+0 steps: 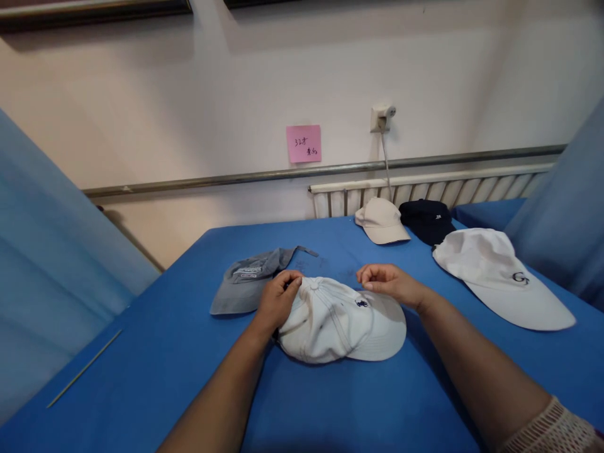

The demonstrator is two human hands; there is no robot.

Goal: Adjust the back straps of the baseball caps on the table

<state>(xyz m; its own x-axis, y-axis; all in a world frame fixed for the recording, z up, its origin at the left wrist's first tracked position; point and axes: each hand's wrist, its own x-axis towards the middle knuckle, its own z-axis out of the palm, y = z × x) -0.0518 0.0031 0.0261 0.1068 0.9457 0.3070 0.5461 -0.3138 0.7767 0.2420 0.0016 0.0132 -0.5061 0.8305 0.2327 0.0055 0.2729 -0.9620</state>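
A white baseball cap [325, 321] with a small dark logo lies on the blue surface in front of me, its brim pointing right. My left hand [280, 299] is closed on the cap's back edge, thumb and fingers pinching the fabric. Just past the far side of the brim, my right hand [389, 283] hovers with its fingers curled in; nothing shows between them. Behind my left hand sits a grey cap [252, 277] with white lettering, its strap stretched out to the right.
Toward the back right are a beige cap [381, 220], a black cap [427, 220] and a white long-brimmed cap [495, 270]. A thin stick [85, 368] lies at left on the blue-covered table [155, 352]. Blue curtains [56, 264] hang at both sides; a radiator [438, 189] lines the wall.
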